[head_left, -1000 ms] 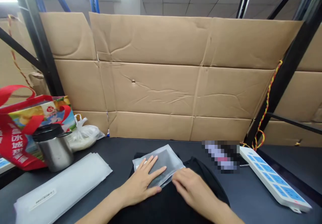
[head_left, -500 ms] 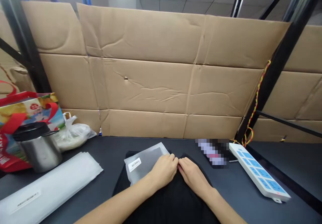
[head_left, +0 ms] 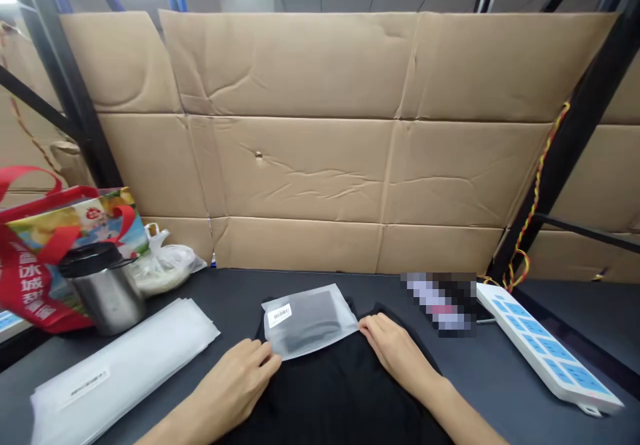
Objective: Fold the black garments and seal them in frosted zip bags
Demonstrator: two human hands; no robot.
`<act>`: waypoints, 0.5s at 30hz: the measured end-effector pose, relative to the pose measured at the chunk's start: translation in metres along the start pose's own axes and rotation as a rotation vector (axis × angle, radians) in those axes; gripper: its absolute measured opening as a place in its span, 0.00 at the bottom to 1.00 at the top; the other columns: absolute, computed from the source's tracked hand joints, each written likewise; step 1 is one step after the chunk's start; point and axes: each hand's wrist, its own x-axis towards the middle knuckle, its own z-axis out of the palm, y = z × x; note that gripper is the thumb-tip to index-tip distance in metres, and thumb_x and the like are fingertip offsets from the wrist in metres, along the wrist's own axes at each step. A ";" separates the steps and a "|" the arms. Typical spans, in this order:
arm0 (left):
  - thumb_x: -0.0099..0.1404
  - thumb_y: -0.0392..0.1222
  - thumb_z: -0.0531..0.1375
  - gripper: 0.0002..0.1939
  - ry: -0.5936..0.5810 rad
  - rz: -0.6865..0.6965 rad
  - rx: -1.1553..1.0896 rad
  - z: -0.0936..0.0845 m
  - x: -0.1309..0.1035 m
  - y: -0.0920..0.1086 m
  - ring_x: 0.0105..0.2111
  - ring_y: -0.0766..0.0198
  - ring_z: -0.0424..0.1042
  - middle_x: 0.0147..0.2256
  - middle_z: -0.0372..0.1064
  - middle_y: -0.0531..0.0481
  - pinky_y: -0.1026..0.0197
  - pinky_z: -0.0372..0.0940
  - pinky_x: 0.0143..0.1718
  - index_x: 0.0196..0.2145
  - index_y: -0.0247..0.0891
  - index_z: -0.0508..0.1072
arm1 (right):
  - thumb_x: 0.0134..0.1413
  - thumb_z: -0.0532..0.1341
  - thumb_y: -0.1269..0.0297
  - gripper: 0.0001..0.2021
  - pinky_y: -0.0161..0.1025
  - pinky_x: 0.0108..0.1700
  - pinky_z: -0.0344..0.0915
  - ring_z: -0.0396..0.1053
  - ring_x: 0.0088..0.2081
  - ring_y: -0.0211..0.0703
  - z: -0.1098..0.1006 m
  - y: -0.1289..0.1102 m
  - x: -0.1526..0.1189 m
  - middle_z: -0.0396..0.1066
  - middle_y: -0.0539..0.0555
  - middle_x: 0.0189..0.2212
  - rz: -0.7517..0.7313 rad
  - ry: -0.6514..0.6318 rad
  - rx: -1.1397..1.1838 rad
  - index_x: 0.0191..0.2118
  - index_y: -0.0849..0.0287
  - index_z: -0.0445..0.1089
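A frosted plastic bag (head_left: 345, 308) with a barcode label at its upper left lies on spread black fabric (head_left: 345, 392). Something dark and flat shows through the bag; its kind is unclear. My left hand (head_left: 245, 372) has its fingers closed at the bag's lower left corner. At the lower right corner, my right hand (head_left: 395, 345) pinches the edge between thumb and fingers. The fabric runs beneath the bag and down toward me, with some of it bunched behind my right hand.
On the left lie flat white plastic bags (head_left: 125, 358), with a steel mug (head_left: 107, 295), a red carry bag (head_left: 37, 275) and a knotted plastic bag (head_left: 170, 262) behind. To the right are a pixelated device (head_left: 443, 305) and a power strip (head_left: 550, 348). Cardboard (head_left: 310, 172) walls the back.
My left hand has moved left and toward me, from beside my right hand to the bag's lower left corner. The bag now lies flatter and more fully visible. The view has shifted slightly left.
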 end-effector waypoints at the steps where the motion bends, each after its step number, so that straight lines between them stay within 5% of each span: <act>1: 0.66 0.28 0.46 0.13 0.002 -0.024 0.031 -0.001 -0.004 -0.001 0.29 0.58 0.67 0.31 0.67 0.48 0.55 0.60 0.32 0.32 0.38 0.68 | 0.67 0.46 0.69 0.11 0.41 0.35 0.64 0.66 0.32 0.43 0.001 0.000 0.000 0.66 0.52 0.30 -0.001 -0.004 0.007 0.38 0.56 0.64; 4: 0.67 0.34 0.49 0.12 0.109 -0.018 0.134 0.001 0.009 0.004 0.45 0.50 0.68 0.42 0.71 0.43 0.48 0.59 0.46 0.43 0.36 0.70 | 0.67 0.45 0.68 0.11 0.40 0.35 0.64 0.66 0.32 0.43 0.003 0.000 0.000 0.65 0.52 0.31 0.015 -0.001 0.032 0.38 0.56 0.63; 7: 0.63 0.36 0.52 0.27 0.195 0.054 0.207 0.016 0.045 0.016 0.63 0.44 0.48 0.61 0.55 0.37 0.42 0.46 0.59 0.60 0.30 0.59 | 0.67 0.45 0.68 0.11 0.41 0.36 0.64 0.66 0.33 0.43 0.006 0.002 -0.001 0.65 0.52 0.32 0.018 0.001 0.045 0.38 0.56 0.63; 11: 0.60 0.32 0.51 0.31 0.127 -0.074 0.221 0.047 0.086 0.033 0.63 0.39 0.48 0.63 0.51 0.34 0.35 0.51 0.57 0.62 0.27 0.57 | 0.67 0.45 0.68 0.10 0.41 0.37 0.64 0.66 0.34 0.43 0.007 0.004 -0.002 0.65 0.52 0.32 0.015 0.005 0.053 0.39 0.55 0.63; 15: 0.60 0.29 0.49 0.30 0.087 -0.154 0.212 0.059 0.092 0.041 0.61 0.38 0.52 0.62 0.54 0.34 0.34 0.54 0.55 0.62 0.28 0.58 | 0.66 0.46 0.69 0.09 0.41 0.38 0.65 0.67 0.35 0.43 0.007 0.005 -0.001 0.65 0.52 0.33 0.007 0.023 0.091 0.41 0.54 0.63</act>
